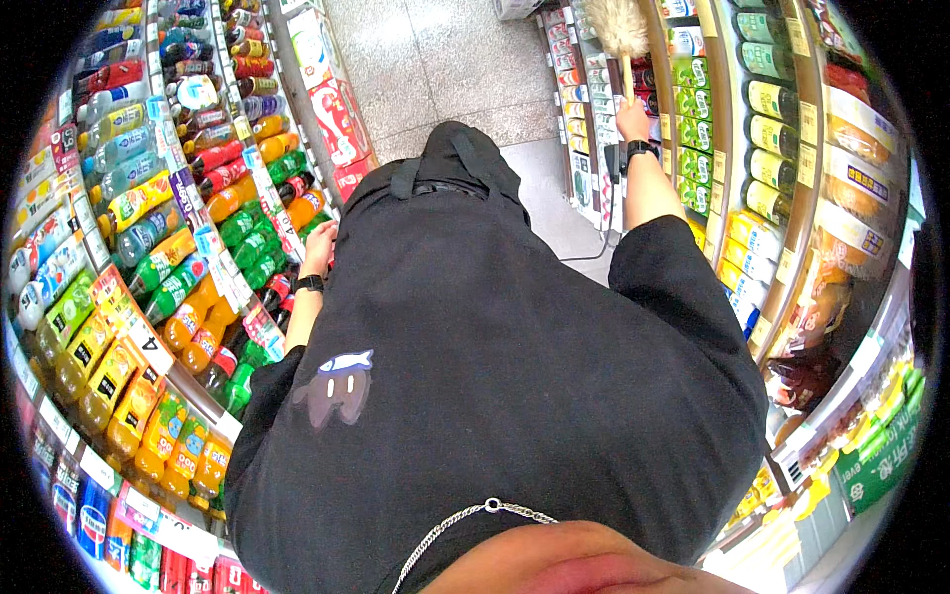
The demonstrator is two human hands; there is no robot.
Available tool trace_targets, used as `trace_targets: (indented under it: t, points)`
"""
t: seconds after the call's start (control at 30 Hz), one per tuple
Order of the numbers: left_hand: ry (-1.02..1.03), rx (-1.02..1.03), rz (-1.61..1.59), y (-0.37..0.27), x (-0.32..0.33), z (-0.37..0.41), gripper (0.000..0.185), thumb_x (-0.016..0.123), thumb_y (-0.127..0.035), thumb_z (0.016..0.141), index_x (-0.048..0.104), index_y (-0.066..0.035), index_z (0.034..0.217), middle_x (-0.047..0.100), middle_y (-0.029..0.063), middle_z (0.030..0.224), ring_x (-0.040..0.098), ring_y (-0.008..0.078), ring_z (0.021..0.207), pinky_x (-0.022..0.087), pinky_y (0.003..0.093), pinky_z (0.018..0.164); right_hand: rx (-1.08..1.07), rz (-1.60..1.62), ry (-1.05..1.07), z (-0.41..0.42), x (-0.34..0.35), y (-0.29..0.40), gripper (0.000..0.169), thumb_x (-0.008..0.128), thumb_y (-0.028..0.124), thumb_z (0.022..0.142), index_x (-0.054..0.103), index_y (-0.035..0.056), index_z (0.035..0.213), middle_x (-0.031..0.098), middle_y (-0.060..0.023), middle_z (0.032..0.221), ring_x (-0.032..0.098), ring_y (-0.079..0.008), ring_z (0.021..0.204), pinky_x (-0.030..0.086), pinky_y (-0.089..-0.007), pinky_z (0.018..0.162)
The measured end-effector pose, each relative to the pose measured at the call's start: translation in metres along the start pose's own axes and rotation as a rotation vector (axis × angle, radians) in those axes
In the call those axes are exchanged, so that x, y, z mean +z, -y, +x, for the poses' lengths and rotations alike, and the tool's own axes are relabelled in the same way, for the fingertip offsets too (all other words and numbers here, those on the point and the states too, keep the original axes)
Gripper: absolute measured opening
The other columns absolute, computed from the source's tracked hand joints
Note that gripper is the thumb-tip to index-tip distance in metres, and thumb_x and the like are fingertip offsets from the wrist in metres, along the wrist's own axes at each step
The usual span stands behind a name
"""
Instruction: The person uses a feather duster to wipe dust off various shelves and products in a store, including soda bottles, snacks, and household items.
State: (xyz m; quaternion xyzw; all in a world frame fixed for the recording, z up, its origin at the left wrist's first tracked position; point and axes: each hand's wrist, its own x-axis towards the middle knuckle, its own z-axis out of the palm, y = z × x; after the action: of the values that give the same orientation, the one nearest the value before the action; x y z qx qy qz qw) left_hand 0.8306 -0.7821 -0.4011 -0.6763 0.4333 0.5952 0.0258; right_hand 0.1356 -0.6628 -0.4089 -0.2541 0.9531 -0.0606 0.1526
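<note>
My right hand (pixel 633 119) is closed around the light handle of a fluffy cream duster (pixel 617 26), whose head lies beyond the hand at the top, against the right-hand shelving. Just left of that hand are small packaged drinks on the lower shelves; green-labelled cartons (pixel 694 132) stand to its right. My left hand (pixel 320 245) hangs by my left side, near the shelf of soda bottles (pixel 256 249). Its fingers look curled, and the body side partly hides them, so whether it holds anything is unclear. Both wrists wear black bands.
Tall shelves of bottled drinks (pixel 141 193) curve along the left, with price strips on their edges. Packaged bread (pixel 853 185) and yellow-labelled bottles (pixel 768 152) fill shelves at right. Red and white cartons (pixel 338 122) stand on the tiled floor (pixel 408 67) at left. A black cable (pixel 610 215) hangs near the right forearm.
</note>
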Motion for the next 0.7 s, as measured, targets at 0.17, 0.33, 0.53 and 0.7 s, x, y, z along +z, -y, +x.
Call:
trace_targets:
  t: [0.17, 0.33, 0.53, 0.7]
  points:
    - [0.003, 0.055, -0.034, -0.021, 0.005, -0.001, 0.027, 0.052, -0.013, 0.092, 0.06, -0.002, 0.115, 0.065, 0.0039, 0.095, 0.061, 0.013, 0.08, 0.048, 0.025, 0.071, 0.068, -0.014, 0.132, 0.027, 0.063, -0.06, 0.046, 0.05, 0.042, 0.09, 0.056, -0.0021, 0.102, 0.064, -0.0237, 0.084, 0.066, -0.0344, 0.066, 0.052, -0.0424, 0.059]
    - [-0.026, -0.045, -0.113, -0.015, 0.007, -0.001, 0.025, 0.052, -0.014, 0.091, 0.061, -0.005, 0.113, 0.061, -0.0011, 0.084, 0.056, 0.0074, 0.061, 0.043, 0.0205, 0.052, 0.048, 0.012, 0.019, -0.008, 0.022, -0.003, 0.045, 0.047, 0.041, 0.091, 0.055, -0.0012, 0.103, 0.063, -0.0269, 0.095, 0.062, -0.0425, 0.091, 0.046, -0.0494, 0.081]
    - [-0.01, 0.003, -0.042, -0.027, 0.006, 0.019, 0.027, 0.052, -0.02, 0.091, 0.061, -0.011, 0.115, 0.063, -0.0039, 0.087, 0.053, 0.0055, 0.059, 0.041, 0.0197, 0.05, 0.113, 0.146, 0.21, -0.021, 0.021, -0.012, 0.046, 0.047, 0.041, 0.09, 0.056, -0.0014, 0.106, 0.063, -0.0283, 0.098, 0.059, -0.0428, 0.098, 0.045, -0.0493, 0.085]
    - [0.046, 0.041, -0.01, -0.024, 0.001, 0.047, 0.03, 0.051, -0.022, 0.091, 0.059, -0.012, 0.119, 0.065, -0.0014, 0.091, 0.057, 0.0077, 0.065, 0.046, 0.0224, 0.056, 0.057, -0.002, 0.203, -0.074, 0.006, 0.007, 0.045, 0.046, 0.039, 0.09, 0.053, 0.0027, 0.115, 0.062, -0.0287, 0.102, 0.059, -0.0447, 0.098, 0.046, -0.0504, 0.085]
